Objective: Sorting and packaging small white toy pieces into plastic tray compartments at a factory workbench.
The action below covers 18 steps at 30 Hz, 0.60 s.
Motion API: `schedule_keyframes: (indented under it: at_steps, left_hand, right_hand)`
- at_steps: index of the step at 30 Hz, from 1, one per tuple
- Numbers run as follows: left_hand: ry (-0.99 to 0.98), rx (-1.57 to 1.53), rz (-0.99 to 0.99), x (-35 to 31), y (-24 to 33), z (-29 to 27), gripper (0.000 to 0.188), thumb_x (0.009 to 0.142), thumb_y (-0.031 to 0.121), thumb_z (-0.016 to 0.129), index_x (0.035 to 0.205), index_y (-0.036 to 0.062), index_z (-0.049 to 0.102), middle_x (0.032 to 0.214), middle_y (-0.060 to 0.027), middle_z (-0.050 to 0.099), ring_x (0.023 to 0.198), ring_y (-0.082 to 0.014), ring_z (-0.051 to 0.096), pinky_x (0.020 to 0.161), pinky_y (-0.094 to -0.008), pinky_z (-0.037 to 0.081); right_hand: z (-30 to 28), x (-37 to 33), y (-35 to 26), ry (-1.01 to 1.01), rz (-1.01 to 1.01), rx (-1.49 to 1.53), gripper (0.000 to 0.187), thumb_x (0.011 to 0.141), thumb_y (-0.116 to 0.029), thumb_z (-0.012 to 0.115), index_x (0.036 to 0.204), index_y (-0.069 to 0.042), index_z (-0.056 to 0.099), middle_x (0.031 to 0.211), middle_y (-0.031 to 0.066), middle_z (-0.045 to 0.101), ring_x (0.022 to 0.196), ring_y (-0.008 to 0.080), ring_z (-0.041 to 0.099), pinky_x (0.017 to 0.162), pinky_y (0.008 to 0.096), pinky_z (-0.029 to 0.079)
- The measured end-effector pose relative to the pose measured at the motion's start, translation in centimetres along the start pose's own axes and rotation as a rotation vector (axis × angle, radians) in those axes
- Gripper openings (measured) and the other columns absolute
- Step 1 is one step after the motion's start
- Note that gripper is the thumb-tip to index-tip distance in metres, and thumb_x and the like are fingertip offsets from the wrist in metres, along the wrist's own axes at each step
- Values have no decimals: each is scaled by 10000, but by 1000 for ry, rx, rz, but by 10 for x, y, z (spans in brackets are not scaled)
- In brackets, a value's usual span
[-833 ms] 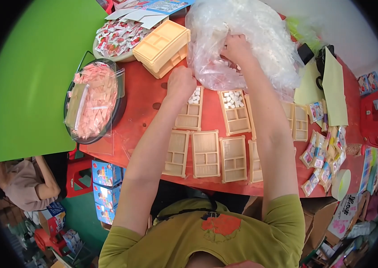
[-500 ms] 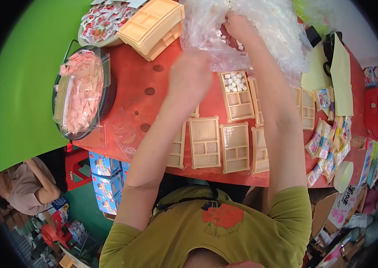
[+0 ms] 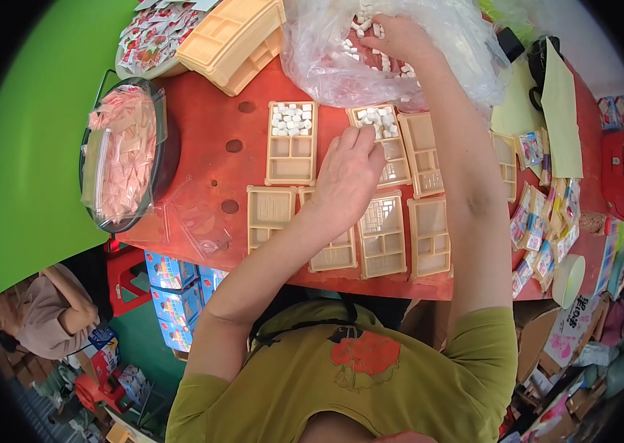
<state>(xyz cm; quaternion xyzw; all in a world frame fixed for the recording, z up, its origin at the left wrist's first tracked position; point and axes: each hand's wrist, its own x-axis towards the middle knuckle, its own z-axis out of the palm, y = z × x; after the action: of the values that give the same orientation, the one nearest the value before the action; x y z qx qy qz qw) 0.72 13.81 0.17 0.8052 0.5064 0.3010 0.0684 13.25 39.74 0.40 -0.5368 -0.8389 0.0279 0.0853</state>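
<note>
**Left hand (image 3: 347,179) over a cream compartment tray (image 3: 394,172), right hand (image 3: 404,38) in a clear plastic bag (image 3: 326,70)**

Head view: The left hand is palm down, its fingers slightly bent and close together, the fingertips at the near edge of the white cubes (image 3: 377,118) in that tray's far compartment. The fingers hide their own undersides, so I cannot tell whether they touch or grip a cube.

The right hand, ahead and to the right of the left, reaches into the mouth of the bag. Its thumb and forefinger are parted, with loose white pieces (image 3: 362,26) around them; whether any is held cannot be told.

Just left of the left hand lies a second tray (image 3: 279,171), its far compartment filled with white cubes too. To the left hand's right is a third tray (image 3: 421,140), partly covered by the right forearm (image 3: 467,177). Nearer the body than the left hand runs a row of four similar trays (image 3: 382,214), one of them partly under the left forearm (image 3: 275,258).

Ahead and to the left of the left hand stands a stack of cream trays (image 3: 227,44), with red-and-white sachets (image 3: 153,37) behind it. Farther left sits a dark oval basin (image 3: 169,148) of pink sachets (image 3: 131,118). Well to the right of the left hand, beyond the right forearm, small colourful packets (image 3: 544,229) lie on the red table (image 3: 201,140).
</note>
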Motion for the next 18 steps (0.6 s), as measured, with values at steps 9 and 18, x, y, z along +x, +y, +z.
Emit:
schedule_keyframes:
  at_steps: [9, 18]
  left_hand:
    - [-30, 58, 13, -13, -21, -13, 176, 774, 93, 652, 846, -68, 651, 1210, -232, 588, 1105, -329, 536, 946, -415, 444]
    - [25, -1, 94, 7, 17, -11, 149, 742, 61, 605, 841, -37, 660, 1018, -158, 572, 1000, -308, 534, 886, -418, 448]
  right_hand:
    - [8, -4, 25, 5, -126, 142, 236, 818, -92, 660, 1052, -59, 675, 959, 210, 671, 956, 371, 642, 855, 428, 505]
    - [10, -19, 30, 63, 58, 230, 336, 796, -259, 712, 1097, -110, 711, 1156, 212, 651, 1070, 340, 631, 928, 425, 512]
